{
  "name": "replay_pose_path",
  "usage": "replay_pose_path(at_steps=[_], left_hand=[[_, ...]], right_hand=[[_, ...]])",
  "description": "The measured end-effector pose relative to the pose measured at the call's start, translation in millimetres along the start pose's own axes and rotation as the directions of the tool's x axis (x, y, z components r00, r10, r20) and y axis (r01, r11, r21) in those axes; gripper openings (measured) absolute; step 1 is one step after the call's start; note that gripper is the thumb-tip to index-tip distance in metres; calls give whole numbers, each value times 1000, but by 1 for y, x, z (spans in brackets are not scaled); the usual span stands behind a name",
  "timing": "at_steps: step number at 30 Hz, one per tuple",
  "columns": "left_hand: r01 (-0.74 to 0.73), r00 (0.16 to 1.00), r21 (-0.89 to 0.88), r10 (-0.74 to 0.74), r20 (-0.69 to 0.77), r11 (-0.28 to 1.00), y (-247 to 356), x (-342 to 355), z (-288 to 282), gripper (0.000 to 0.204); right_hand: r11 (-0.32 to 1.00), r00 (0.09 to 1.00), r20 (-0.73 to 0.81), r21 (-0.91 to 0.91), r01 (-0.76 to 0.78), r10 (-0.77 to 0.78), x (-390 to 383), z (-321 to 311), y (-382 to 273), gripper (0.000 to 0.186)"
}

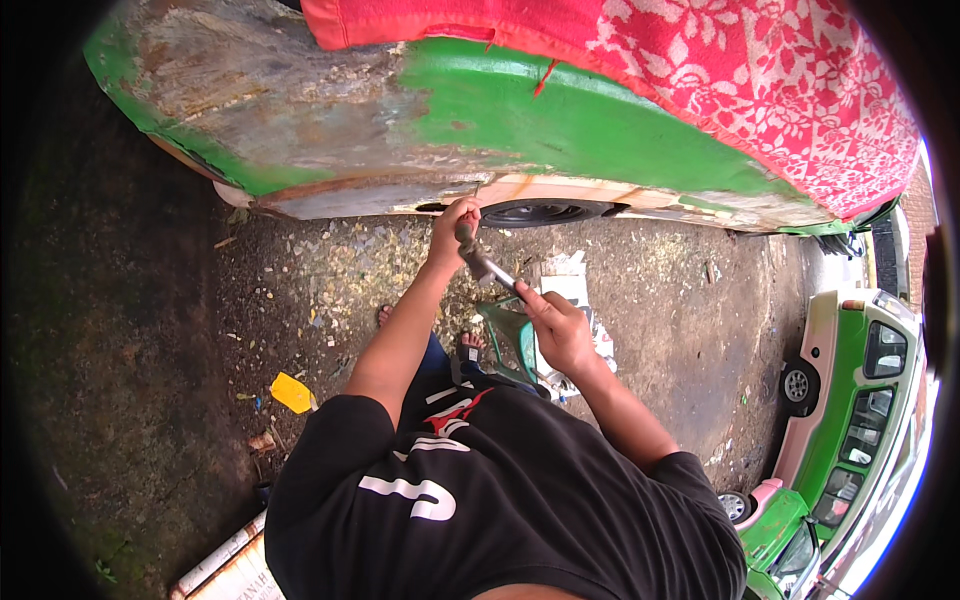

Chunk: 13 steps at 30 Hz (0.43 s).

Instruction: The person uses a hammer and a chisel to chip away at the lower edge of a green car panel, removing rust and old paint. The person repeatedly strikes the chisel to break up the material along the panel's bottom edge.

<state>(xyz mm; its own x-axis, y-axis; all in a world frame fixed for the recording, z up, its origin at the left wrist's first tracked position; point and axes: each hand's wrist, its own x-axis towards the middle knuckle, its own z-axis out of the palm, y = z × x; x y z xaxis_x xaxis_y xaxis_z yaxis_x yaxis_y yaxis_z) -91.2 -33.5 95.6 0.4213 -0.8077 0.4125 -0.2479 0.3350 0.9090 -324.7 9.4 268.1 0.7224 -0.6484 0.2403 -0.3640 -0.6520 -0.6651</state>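
In my right hand is a hammer, gripped around the handle, its head pointing up and left. The hammer's head is close to my left hand and partly covers it. My left hand is closed at the lower edge of the vehicle's body panel, just left of the wheel. Whatever its fingers hold is hidden. The panel is green, with large bare patches of scraped, rusty metal. A red floral cloth drapes over the vehicle's upper right.
Paint flakes and debris litter the ground under the panel. A green stool and white sheets are by my feet. A yellow scrap lies to the left. At right a green and white van is parked.
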Motion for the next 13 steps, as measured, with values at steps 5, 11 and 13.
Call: replay_pose_path(at_steps=[5, 11, 13], left_hand=[[151, 988, -122, -144, 63, 981, -20, -3, -7, 24], [19, 998, 114, -26, 59, 993, -6, -13, -11, 20], [-29, 997, 130, 19, 74, 991, 1, -11, -10, 19]], right_hand=[[978, 995, 53, -195, -71, 83, 10, 19, 25, 47], [975, 978, -28, 84, -205, 208, -15, 9, 10, 44], [974, 977, -23, 85, -209, 212, -20, 4, 10, 43]])
